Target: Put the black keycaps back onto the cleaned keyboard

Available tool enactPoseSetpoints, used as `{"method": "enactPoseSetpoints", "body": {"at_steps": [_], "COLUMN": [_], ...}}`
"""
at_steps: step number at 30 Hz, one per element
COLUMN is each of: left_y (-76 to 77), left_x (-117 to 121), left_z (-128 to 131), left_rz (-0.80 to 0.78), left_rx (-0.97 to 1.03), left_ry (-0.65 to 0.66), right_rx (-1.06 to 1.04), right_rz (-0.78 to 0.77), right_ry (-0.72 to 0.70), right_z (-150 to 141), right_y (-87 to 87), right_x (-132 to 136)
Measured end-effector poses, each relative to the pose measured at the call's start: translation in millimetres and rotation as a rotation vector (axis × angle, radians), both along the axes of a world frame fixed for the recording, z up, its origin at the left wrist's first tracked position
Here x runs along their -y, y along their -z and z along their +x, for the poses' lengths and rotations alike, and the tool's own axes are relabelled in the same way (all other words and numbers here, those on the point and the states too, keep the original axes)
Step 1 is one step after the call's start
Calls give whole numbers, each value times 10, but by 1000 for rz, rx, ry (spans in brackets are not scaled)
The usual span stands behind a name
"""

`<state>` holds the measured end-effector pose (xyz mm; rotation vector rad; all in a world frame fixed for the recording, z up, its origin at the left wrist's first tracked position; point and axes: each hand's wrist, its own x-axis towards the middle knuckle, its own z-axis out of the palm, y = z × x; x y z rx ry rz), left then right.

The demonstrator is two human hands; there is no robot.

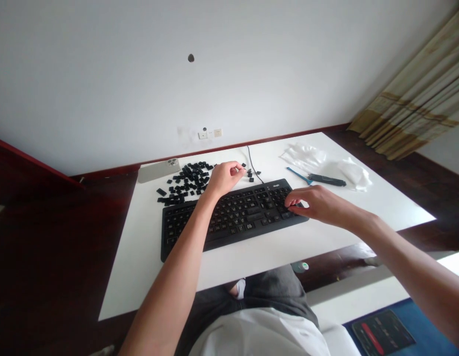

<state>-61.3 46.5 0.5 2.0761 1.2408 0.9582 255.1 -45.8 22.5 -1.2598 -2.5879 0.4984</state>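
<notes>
Watching the near side first, I see a dark screen point(383, 332) with a red bar, closer than the keyboard point(236, 215) and off to its right; its text is too blurred to read. Next comes the near edge of the white tabletop point(377, 207), a strip of open room running between that edge and the keyboard, narrower toward the keyboard's left end.

Now the keyboard itself, black, slightly aslant, pale marks across its key field too small for me to make out. My right hand point(316, 203) is at its right end, over the number pad, fingers curled and thumb below; whether they're clamped on anything, I can't tell. A pale logo sits on its back right corner, illegible from here. My left hand point(226, 175) is above its back edge, thumb and forefinger bent close together; I can't tell if they meet or hold something.

Behind the keyboard's left half, loose black keycaps point(192, 175) lie in a heap, a pale phone point(158, 170) beside them. Behind its right end, a blue tool point(299, 175) and crumpled plastic point(307, 154); right of it, white tabletop runs wide to the far corner.
</notes>
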Motion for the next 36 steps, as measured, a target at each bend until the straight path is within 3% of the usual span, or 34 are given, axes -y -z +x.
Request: {"method": "enactPoseSetpoints", "body": {"at_steps": [18, 24, 29, 36], "left_y": [-11, -3, -17, -5], "left_x": [19, 4, 0, -12], "left_z": [25, 13, 18, 20], "left_rz": [-10, -4, -14, -21], "left_rx": [-17, -28, 14, 35], "left_ry": [0, -3, 11, 8], "right_rx": [-16, -52, -65, -22], "right_rz": [-37, -72, -27, 77], "right_ry": [-104, -36, -24, -152], "right_z": [43, 102, 138, 79], "right_y": [-70, -44, -12, -38], "right_x": [-60, -82, -29, 20]}}
